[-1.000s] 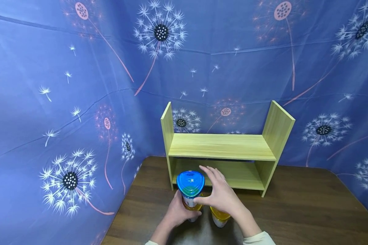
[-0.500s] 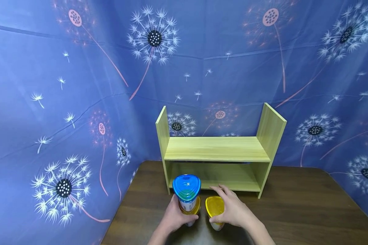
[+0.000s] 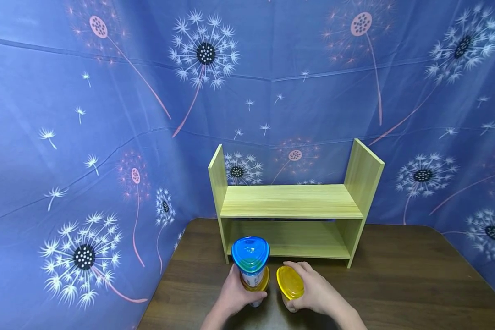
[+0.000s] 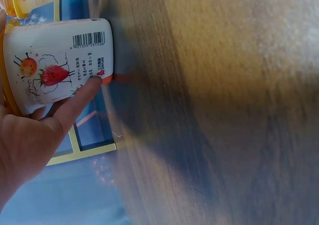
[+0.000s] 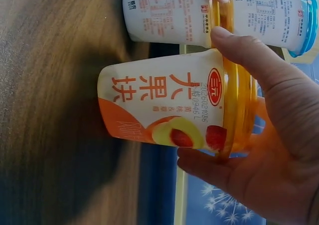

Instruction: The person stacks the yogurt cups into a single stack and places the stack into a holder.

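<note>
Two yogurt cups stand stacked, a blue-lidded cup [image 3: 250,253] on top of a yellow-lidded one [image 4: 60,40] printed with a strawberry and a barcode. My left hand [image 3: 234,295] holds the lower cup, thumb and fingers around its side below the lid. To the right of the stack, my right hand [image 3: 319,293] grips another yellow-lidded yogurt cup [image 3: 290,282], which leans slightly in the head view. The right wrist view shows peach and strawberry pictures on this cup [image 5: 164,105], with thumb and fingers around its lid end.
Behind the cups stands a pale wooden two-tier shelf [image 3: 293,201] with raised side panels. The brown wooden table [image 3: 416,275] extends to both sides. A blue curtain [image 3: 148,91] with dandelion prints hangs behind and on the left.
My right hand has moved from beside the blue-lidded cup to the separate yellow-lidded cup and taken hold of it; that cup now leans. The left hand keeps its hold, and the head view has shifted slightly.
</note>
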The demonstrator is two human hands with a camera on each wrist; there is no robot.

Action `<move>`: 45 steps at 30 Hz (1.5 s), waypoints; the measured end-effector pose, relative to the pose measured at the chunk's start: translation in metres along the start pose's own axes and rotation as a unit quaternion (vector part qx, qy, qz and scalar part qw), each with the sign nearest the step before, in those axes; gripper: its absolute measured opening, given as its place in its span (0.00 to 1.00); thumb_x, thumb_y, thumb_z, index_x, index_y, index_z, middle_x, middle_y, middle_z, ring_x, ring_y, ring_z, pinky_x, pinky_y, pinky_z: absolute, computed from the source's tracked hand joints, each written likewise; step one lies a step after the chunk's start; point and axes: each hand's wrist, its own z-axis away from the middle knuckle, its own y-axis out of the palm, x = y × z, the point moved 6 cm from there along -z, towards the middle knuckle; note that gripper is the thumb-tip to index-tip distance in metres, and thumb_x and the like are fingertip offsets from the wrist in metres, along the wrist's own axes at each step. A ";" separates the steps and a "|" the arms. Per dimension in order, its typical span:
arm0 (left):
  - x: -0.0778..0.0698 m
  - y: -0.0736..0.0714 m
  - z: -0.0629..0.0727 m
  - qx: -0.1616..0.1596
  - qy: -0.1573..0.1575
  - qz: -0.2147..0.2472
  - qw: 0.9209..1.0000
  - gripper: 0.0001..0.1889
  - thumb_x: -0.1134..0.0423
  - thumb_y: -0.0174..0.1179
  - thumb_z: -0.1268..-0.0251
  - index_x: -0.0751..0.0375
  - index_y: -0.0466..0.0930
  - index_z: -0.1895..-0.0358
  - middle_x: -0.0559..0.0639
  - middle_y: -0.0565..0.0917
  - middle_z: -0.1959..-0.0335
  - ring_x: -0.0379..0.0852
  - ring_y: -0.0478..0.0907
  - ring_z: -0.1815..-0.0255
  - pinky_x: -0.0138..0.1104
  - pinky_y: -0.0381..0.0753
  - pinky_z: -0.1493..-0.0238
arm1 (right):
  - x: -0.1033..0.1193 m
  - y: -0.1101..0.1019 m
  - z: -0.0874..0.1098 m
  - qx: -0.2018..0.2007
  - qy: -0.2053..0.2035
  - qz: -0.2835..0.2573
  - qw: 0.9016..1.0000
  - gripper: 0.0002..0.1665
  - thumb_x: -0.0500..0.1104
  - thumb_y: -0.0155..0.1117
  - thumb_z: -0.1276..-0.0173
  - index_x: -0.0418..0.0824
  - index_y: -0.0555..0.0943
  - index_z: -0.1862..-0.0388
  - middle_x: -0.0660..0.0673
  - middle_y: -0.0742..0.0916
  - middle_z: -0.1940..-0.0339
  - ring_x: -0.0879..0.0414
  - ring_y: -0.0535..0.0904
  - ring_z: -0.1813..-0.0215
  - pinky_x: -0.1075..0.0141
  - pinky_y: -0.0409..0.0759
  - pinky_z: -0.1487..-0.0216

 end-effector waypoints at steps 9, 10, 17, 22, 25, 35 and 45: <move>0.001 0.001 0.000 0.004 0.001 0.003 1.000 0.50 0.55 0.84 0.58 0.60 0.61 0.31 0.56 0.74 0.39 0.56 0.76 0.40 0.57 0.73 0.37 | -0.003 0.001 -0.001 -0.007 -0.008 0.007 1.000 0.56 0.52 0.86 0.62 0.49 0.72 0.30 0.46 0.78 0.47 0.53 0.76 0.57 0.61 0.79 0.63; 0.000 0.001 0.000 0.004 -0.001 0.003 1.000 0.50 0.55 0.84 0.58 0.59 0.61 0.31 0.56 0.74 0.39 0.56 0.76 0.40 0.57 0.73 0.37 | -0.003 0.000 -0.001 -0.008 -0.008 0.008 1.000 0.56 0.52 0.86 0.62 0.49 0.73 0.30 0.46 0.78 0.47 0.54 0.76 0.57 0.62 0.79 0.63; -0.003 -0.001 0.001 0.008 -0.014 -0.002 1.000 0.51 0.54 0.83 0.57 0.60 0.60 0.30 0.57 0.73 0.38 0.58 0.75 0.39 0.60 0.72 0.37 | -0.001 -0.011 -0.002 -0.022 -0.008 0.020 1.000 0.54 0.53 0.86 0.60 0.47 0.74 0.31 0.44 0.79 0.45 0.54 0.76 0.57 0.62 0.79 0.63; -0.003 -0.001 0.000 0.012 -0.022 -0.003 1.000 0.52 0.55 0.83 0.57 0.59 0.59 0.29 0.57 0.73 0.38 0.57 0.75 0.39 0.59 0.72 0.37 | 0.006 -0.024 -0.003 -0.040 -0.006 0.041 0.998 0.54 0.55 0.86 0.61 0.48 0.75 0.31 0.44 0.80 0.44 0.54 0.76 0.56 0.60 0.78 0.62; -0.003 -0.001 0.000 0.011 -0.021 -0.003 1.000 0.52 0.55 0.83 0.57 0.59 0.60 0.30 0.57 0.73 0.38 0.56 0.75 0.40 0.59 0.73 0.37 | 0.012 -0.033 -0.004 -0.048 -0.012 0.048 0.998 0.54 0.56 0.85 0.61 0.50 0.75 0.31 0.47 0.81 0.49 0.56 0.76 0.58 0.63 0.77 0.65; -0.002 -0.001 0.000 0.010 -0.034 -0.007 0.999 0.52 0.54 0.83 0.57 0.56 0.59 0.29 0.56 0.72 0.37 0.58 0.75 0.39 0.62 0.71 0.37 | 0.031 -0.057 -0.009 -0.070 -0.039 0.073 0.994 0.54 0.56 0.85 0.60 0.55 0.73 0.30 0.54 0.78 0.53 0.59 0.75 0.61 0.68 0.76 0.68; 0.000 -0.001 -0.001 0.014 -0.042 -0.009 0.999 0.53 0.51 0.83 0.57 0.56 0.59 0.29 0.56 0.72 0.36 0.56 0.74 0.39 0.62 0.71 0.36 | 0.053 -0.084 -0.013 -0.087 -0.063 0.099 0.989 0.53 0.56 0.85 0.60 0.54 0.74 0.31 0.53 0.79 0.54 0.60 0.76 0.60 0.66 0.79 0.66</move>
